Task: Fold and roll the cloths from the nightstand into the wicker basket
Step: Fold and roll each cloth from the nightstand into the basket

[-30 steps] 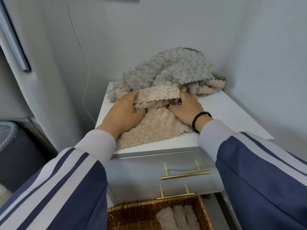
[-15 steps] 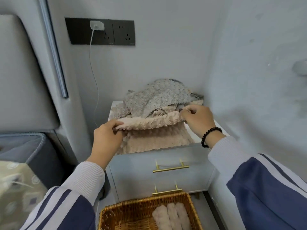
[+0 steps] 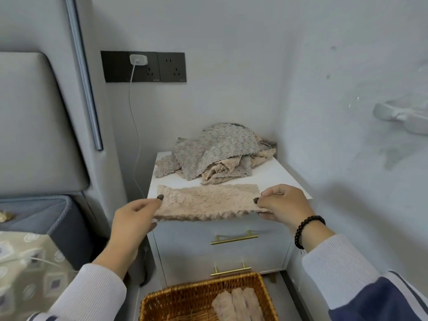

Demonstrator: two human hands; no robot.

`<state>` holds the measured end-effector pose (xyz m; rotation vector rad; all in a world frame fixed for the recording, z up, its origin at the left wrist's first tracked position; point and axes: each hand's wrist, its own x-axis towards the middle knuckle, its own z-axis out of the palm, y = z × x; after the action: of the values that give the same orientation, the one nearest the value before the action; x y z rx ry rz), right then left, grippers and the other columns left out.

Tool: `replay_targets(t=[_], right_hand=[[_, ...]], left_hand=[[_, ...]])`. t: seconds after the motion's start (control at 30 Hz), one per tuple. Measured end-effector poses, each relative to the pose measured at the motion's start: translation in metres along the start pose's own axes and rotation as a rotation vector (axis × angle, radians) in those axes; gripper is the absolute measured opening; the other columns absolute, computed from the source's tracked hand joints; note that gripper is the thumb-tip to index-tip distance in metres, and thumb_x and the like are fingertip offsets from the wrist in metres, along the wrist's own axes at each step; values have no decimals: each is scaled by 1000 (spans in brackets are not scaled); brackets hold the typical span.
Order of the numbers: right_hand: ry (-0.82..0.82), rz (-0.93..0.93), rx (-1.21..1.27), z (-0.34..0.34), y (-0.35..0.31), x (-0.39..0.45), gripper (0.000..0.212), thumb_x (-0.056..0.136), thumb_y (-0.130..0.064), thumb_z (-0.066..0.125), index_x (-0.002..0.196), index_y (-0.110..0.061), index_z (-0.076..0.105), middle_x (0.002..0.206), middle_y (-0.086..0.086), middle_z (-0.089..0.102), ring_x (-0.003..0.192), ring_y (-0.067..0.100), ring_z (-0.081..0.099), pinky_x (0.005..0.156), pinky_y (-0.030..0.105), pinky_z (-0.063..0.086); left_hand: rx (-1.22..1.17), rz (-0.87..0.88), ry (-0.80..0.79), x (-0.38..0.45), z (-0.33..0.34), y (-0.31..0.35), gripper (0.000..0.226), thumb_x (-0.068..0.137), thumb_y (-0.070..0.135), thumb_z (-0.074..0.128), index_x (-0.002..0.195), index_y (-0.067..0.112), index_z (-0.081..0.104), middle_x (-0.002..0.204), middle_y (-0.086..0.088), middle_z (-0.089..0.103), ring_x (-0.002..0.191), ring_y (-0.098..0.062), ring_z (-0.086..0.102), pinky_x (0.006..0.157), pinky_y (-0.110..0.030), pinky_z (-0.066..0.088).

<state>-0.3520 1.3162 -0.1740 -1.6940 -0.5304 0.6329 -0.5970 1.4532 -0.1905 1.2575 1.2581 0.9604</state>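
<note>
- Pinching a folded beige cloth strip [image 3: 206,202] at both short ends: left hand [image 3: 134,220] thumb on top at the left end, right hand [image 3: 286,206] clamped on the right end.
- Holding the strip stretched flat between the two hands, apparently off the nightstand [image 3: 275,176] top at its front edge; likely keeping the fold taut and the layers aligned so a roll can start from one end.
- Keeping both hands level and well apart, probably so the strip neither sags nor twists.
- Leaving the heap of unfolded grey and beige cloths [image 3: 215,152] beyond the hands, toward the back corner of the nightstand; probably keeping the front of the top free as a working area.
- Sitting below the hands, on the floor in front of the drawers: the wicker basket [image 3: 185,300], placed for a short drop.
- Lying side by side at the right of the basket: three rolled cloths [image 3: 238,305], touching one another, leaving the left part open for more rolls.
- Judging the step: fold done, rolling not yet begun.
- Wearing a dark beaded bracelet [image 3: 305,230] on the right wrist, clear of the cloth.
</note>
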Motion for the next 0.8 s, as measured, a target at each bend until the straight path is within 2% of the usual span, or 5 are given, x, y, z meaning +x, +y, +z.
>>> replay_targets(t=[0.13, 0.33, 0.5, 0.6, 0.8], right_hand=[[-121, 202, 158, 9, 13, 20, 29, 71, 14, 71, 84, -7, 56, 95, 17, 63, 89, 28, 63, 80, 37, 52], [-221, 316, 131, 25, 22, 45, 8, 81, -1, 68, 78, -4, 63, 72, 14, 60, 61, 24, 58, 52, 30, 50], [-224, 171, -32, 25, 13, 54, 16, 76, -1, 75, 84, -14, 72, 100, 15, 71, 93, 26, 68, 90, 42, 54], [-274, 6, -172, 14, -9, 49, 37, 76, 3, 73, 100, -24, 66, 116, 12, 65, 99, 22, 65, 94, 37, 52], [-242, -152, -29, -21, -52, 17, 13, 80, -5, 72, 92, -10, 74, 89, 3, 72, 66, 8, 67, 53, 24, 53]], left_hand=[[-67, -90, 2, 20, 1, 2, 18, 84, 9, 71, 95, 0, 62, 90, -16, 63, 77, -26, 60, 52, -23, 51], [-17, -309, -248, 37, 12, 9, 30, 82, 24, 74, 96, 1, 61, 59, -6, 56, 47, -14, 50, 40, -19, 43], [276, -227, -285, 45, 21, 7, 54, 67, 40, 85, 102, 1, 70, 95, -17, 74, 86, -30, 71, 81, -41, 56], [257, -22, -217, 41, 22, 23, 43, 73, 34, 82, 91, -3, 72, 85, -16, 74, 74, -34, 71, 69, -42, 61], [-26, 126, -172, 15, 7, 59, 23, 78, 27, 77, 83, 5, 72, 80, -12, 75, 71, -25, 73, 55, -29, 57]])
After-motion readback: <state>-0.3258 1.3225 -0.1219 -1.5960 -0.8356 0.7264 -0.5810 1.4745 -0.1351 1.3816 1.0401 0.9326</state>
